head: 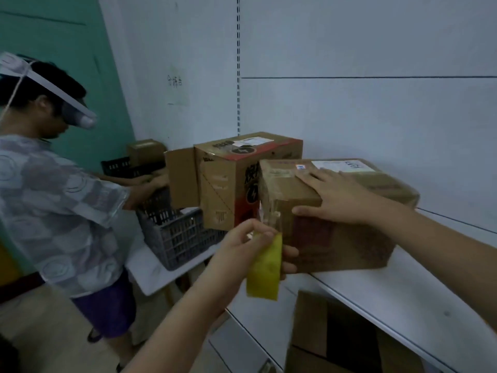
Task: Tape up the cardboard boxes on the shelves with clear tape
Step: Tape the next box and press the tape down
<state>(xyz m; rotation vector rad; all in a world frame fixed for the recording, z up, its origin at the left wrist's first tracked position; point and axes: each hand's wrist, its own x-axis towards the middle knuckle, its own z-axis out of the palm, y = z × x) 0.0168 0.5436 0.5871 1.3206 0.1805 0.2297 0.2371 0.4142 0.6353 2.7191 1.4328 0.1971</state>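
Observation:
A brown cardboard box point(338, 238) lies on the white shelf point(403, 297), its near end facing me. My right hand point(336, 195) rests flat on the box's top near corner, thumb down over the edge. My left hand point(242, 251) grips a yellowish roll of clear tape point(265, 267) just in front of the box's left end. A strip of clear tape point(270, 211) runs from the roll up onto the box's left corner. A taller box with red print point(228, 181) stands right behind it, one side flap open.
Another person point(53, 200) in a patterned shirt and headset stands at left, handling dark plastic crates point(177, 232) on a white table. A small box point(145, 152) sits in a far crate. More cardboard boxes point(336, 337) lie on the lower shelf.

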